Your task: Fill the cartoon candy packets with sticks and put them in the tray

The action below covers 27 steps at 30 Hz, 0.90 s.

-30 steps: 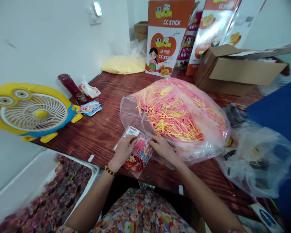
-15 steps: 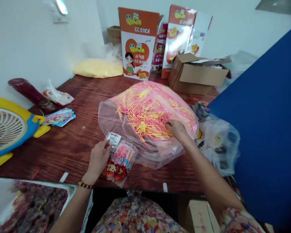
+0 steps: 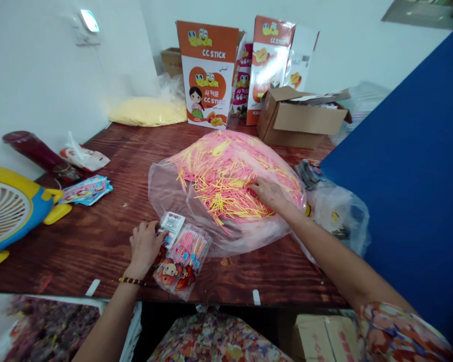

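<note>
My left hand (image 3: 145,245) rests on the table with its fingers spread, and its thumb side touches the edge of some small printed packets. The front packet (image 3: 184,256) is clear, with pink and pale sticks inside and cartoon faces below. A second packet with a white label (image 3: 171,226) lies partly under it. My right hand (image 3: 271,194) reaches into a large clear plastic bag (image 3: 245,244) full of thin pink and yellow sticks (image 3: 226,196). Its fingers are bent together on the sticks, the tips partly hidden among them.
Printed cartons (image 3: 211,75) and an open cardboard box (image 3: 309,123) stand at the back. On the left are a toy-like fan (image 3: 11,206), a dark red bottle (image 3: 38,153), tissues (image 3: 85,156) and flat wrappers (image 3: 86,190). A blue panel (image 3: 407,201) borders the right.
My right hand has moved slightly left and deeper over the sticks. My left hand has slid a little left, its fingers more spread. The whole view has shifted slightly.
</note>
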Each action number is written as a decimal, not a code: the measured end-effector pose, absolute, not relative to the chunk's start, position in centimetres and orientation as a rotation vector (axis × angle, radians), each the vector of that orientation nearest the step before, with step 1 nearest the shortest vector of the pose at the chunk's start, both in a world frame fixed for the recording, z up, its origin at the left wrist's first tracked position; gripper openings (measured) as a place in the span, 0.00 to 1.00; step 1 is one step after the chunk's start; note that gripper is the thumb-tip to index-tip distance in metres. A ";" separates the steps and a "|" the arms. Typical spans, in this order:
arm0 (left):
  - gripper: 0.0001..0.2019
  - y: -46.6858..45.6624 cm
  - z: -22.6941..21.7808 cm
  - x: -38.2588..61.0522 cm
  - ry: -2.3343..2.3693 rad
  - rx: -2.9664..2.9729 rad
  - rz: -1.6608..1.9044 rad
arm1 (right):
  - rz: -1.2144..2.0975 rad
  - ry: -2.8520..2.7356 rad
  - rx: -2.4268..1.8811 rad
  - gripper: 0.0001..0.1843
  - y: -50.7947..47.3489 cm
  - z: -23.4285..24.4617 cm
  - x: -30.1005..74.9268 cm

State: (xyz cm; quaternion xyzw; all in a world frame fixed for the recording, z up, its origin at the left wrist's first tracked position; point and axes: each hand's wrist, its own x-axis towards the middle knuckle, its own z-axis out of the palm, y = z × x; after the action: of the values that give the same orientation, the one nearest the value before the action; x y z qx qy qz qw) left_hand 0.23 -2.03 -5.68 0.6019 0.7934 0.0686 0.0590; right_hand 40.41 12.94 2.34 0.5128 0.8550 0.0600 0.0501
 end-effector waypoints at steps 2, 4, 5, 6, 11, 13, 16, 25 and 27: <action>0.21 -2.1 -5.8 0.3 2.400 1.806 0.243 | 0.302 2.639 1.417 0.18 13.4 2.2 40.8; 0.21 -2.0 -5.9 0.3 2.391 1.784 0.281 | 0.396 2.661 1.346 0.16 13.8 1.8 41.0; 0.20 -2.0 -5.9 0.4 2.384 1.774 0.303 | 0.427 2.674 1.327 0.16 14.1 1.6 41.0; 0.20 -1.9 -6.0 0.4 2.380 1.764 0.327 | 0.450 2.690 1.305 0.15 14.3 1.4 41.1; 0.17 -1.6 -6.5 0.0 2.357 1.721 0.445 | 0.518 2.777 1.218 0.13 15.2 0.4 41.7; 0.16 -1.6 -6.8 -0.1 2.345 1.704 0.495 | 0.546 2.792 1.213 0.13 15.4 0.1 41.9; 0.14 -1.6 -7.0 -0.2 2.336 1.679 0.560 | 0.598 2.801 1.209 0.13 15.5 -0.2 42.1; 0.12 -1.9 -6.9 -0.2 2.328 1.636 0.743 | 0.578 2.865 1.228 0.13 16.1 -0.3 41.7; 0.12 -2.0 -6.9 -0.4 2.314 1.621 0.820 | 0.512 2.880 1.286 0.14 16.3 -0.2 41.6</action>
State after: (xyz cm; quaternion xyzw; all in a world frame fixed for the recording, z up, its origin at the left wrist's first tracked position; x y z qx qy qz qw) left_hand -0.41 -1.97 -6.88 0.5484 0.7825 0.2774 0.0998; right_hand 41.65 16.26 -0.24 0.4023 0.9010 0.1600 -0.0267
